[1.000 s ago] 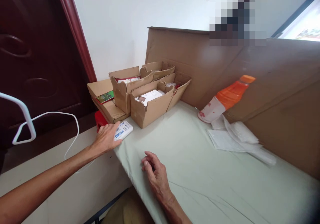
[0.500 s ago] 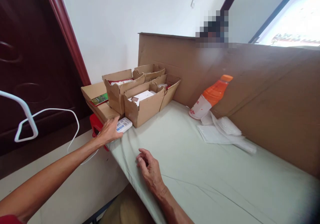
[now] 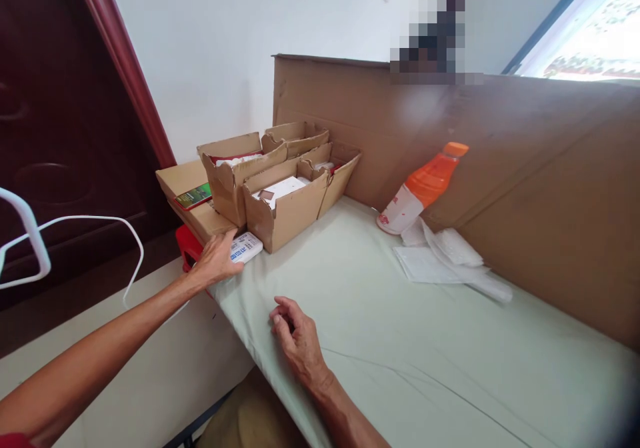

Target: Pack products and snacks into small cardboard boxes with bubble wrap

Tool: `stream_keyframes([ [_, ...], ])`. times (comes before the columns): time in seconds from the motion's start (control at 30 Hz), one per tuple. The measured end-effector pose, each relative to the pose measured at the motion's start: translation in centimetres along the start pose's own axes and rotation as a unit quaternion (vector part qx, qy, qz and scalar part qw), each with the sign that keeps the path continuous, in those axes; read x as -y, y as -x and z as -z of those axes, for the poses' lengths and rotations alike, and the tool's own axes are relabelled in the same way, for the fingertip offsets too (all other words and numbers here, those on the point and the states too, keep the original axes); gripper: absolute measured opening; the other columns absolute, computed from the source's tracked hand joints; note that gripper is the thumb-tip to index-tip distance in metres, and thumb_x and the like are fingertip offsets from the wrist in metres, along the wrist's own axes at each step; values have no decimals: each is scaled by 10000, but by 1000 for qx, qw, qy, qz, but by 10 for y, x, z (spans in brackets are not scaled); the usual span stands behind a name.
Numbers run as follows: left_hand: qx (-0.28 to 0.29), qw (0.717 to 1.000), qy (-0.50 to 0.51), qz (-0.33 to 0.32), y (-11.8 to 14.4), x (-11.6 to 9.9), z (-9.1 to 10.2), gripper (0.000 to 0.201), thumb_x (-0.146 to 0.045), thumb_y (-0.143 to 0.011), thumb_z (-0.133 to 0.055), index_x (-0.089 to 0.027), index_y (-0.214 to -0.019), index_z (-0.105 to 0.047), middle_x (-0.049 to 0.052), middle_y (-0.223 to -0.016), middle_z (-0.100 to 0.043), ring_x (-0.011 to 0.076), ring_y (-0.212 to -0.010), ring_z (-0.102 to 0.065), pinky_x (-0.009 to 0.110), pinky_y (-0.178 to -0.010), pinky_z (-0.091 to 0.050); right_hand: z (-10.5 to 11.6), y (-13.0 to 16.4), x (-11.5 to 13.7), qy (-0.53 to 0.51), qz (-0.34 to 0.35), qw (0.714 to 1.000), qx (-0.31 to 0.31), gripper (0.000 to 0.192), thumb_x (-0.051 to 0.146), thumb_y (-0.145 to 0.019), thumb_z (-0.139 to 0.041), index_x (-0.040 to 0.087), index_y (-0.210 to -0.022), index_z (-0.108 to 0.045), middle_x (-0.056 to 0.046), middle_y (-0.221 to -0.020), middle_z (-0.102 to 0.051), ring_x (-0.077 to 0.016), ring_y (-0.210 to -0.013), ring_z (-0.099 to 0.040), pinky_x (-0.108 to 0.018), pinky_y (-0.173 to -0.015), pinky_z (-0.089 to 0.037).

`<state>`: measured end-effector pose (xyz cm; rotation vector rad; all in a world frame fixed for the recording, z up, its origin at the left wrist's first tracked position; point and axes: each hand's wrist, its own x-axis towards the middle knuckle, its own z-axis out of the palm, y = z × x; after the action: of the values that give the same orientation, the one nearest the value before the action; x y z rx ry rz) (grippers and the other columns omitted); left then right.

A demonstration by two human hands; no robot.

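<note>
My left hand [image 3: 214, 260] reaches out to the table's left corner and rests on a small white packet with blue print [image 3: 245, 246], fingers laid over its near end. The packet lies flat on the pale green cloth [image 3: 380, 328], right in front of an open cardboard box [image 3: 287, 211]. My right hand [image 3: 295, 338] lies on the cloth near the front edge, fingers loosely curled, holding nothing.
Several open cardboard boxes [image 3: 235, 175] stand at the back left, one holding white packets. A flat carton with a green card [image 3: 193, 196] sits beside them. An orange bottle [image 3: 423, 188] leans on a cardboard screen [image 3: 525, 188]; white plastic wrappers [image 3: 445, 261] lie below. A white cable [image 3: 90, 225] hangs left.
My left hand has stayed on the white packet and pushed it a little farther back toward the box. The right hand has barely moved. The view has shifted slightly.
</note>
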<state>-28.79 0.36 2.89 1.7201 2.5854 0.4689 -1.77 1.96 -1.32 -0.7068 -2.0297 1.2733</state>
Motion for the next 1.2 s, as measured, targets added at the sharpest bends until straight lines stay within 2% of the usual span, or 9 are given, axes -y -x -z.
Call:
stream_keyframes([
  [0.2, -9, 1000, -15, 7, 5, 1, -4, 825, -319, -716, -639, -107, -1473, -388, 179, -1218, -657, 349, -1134, -619, 426, -953, -491, 0, 1, 4, 2, -11, 1000, 1, 302, 256, -943, -485, 203, -1215, -605, -43, -917, -730, -154, -742, -657, -270, -679, -511],
  [0.37, -26, 999, -23, -23, 21, -8, 3, 713, -362, -817, -583, -119, -1462, -402, 214, -1322, -601, 388, -1210, -558, 505, -992, -457, -2, 1, 6, 12, -9, 1000, -1, 301, 226, -917, -507, 223, -1193, -628, -27, -884, -738, -154, -744, -650, -270, -686, -505],
  [0.53, -104, 984, 30, -140, 35, -53, 13, 495, -333, -893, -520, -181, -1364, -531, 165, -1354, -581, 348, -1258, -521, 503, -1082, -411, 0, -3, 10, -16, -29, 999, 23, 320, 156, -845, -534, 225, -1127, -668, -16, -919, -742, -147, -762, -640, -253, -689, -504],
  [0.67, -55, 974, 62, -209, 24, -92, 7, 398, -274, -897, -492, -187, -1264, -620, 137, -1360, -581, 300, -1266, -527, 462, -1129, -398, 10, -1, 23, -48, -46, 995, 80, 257, 147, -816, -559, 203, -1030, -691, 1, -885, -716, -140, -771, -623, -236, -690, -486],
  [0.8, -26, 976, 68, -203, 2, -103, -1, 449, -270, -858, -523, -172, -1288, -610, 146, -1440, -524, 313, -1301, -525, 464, -1118, -434, 33, 20, 33, -29, -63, 990, 120, 214, 190, -860, -557, 208, -1003, -716, 5, -871, -708, -132, -748, -611, -234, -672, -458],
  [0.9, -13, 980, 71, -184, -5, -103, -2, 465, -278, -847, -526, -149, -1286, -608, 180, -1451, -505, 350, -1290, -546, 506, -1073, -474, 60, 46, 32, -20, -89, 992, 83, 202, 223, -877, -557, 217, -983, -728, 2, -833, -714, -140, -734, -621, -247, -671, -460],
  [1.0, 1, 975, 86, -205, -11, -116, -4, 470, -312, -861, -529, -164, -1299, -609, 154, -1480, -492, 328, -1327, -531, 471, -1092, -469, 93, 72, 25, -82, -137, 987, 11, 196, 313, -895, -584, 209, -995, -717, -24, -843, -735, -156, -734, -655, -276, -693, -498],
  [1.1, 18, 967, 108, -232, -36, -149, -13, 482, -320, -859, -561, -188, -1322, -601, 111, -1514, -475, 270, -1286, -573, 408, -1097, -472, 121, 96, 18, -139, -171, 973, -70, 275, 445, -887, -640, 202, -1000, -703, -57, -893, -754, -169, -735, -679, -305, -701, -530],
  [1.2, 32, 966, 123, -226, -86, -186, -22, 481, -288, -864, -612, -179, -1332, -593, 132, -1542, -442, 231, -1156, -645, 390, -1052, -505, 135, 113, 12, -161, -186, 960, -138, 370, 537, -854, -680, 193, -988, -700, -76, -891, -752, -172, -707, -678, -314, -669, -543],
])
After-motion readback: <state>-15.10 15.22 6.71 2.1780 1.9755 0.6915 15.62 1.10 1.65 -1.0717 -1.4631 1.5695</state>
